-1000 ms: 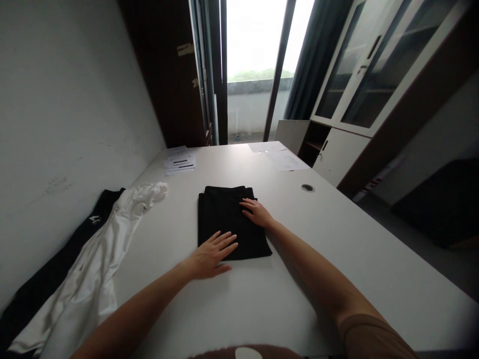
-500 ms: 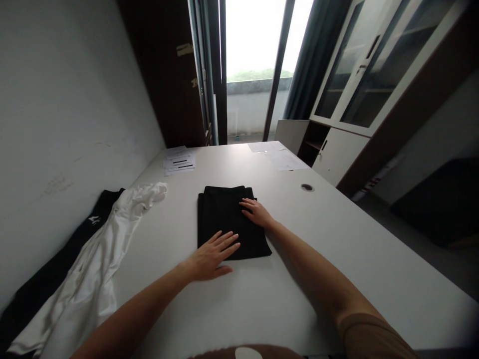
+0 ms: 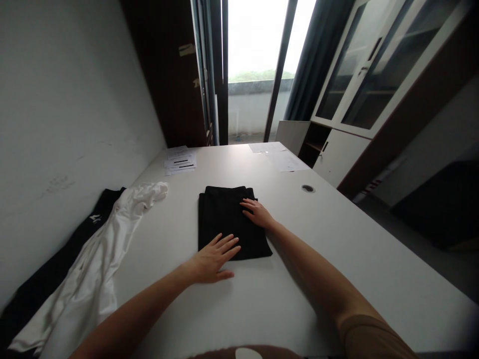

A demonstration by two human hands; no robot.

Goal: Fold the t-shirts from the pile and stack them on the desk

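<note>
- Here, in the head view, the black cloth (image 3: pixel 228 214) lies folded in a squarish stack on the middle of the table (image 3: pixel 374 289).
- The left hand (image 3: pixel 211 259) is flat, fingers spread apart, over the cloth's near left corner; its thumb lies past the near edge, above the table.
- The right hand (image 3: pixel 259 214) has its fingers stretched out on the cloth's right side, gripping nothing; the two hands are apart.
- Along the left wall (image 3: pixel 75 99), a rumpled white garment (image 3: pixel 101 249) lies beside a dark one (image 3: pixel 71 249) with a pale mark.
- Papers (image 3: pixel 180 162) sit at the far left, sheets (image 3: pixel 292 160) at the far right, near a round hole (image 3: pixel 308 189).
</note>
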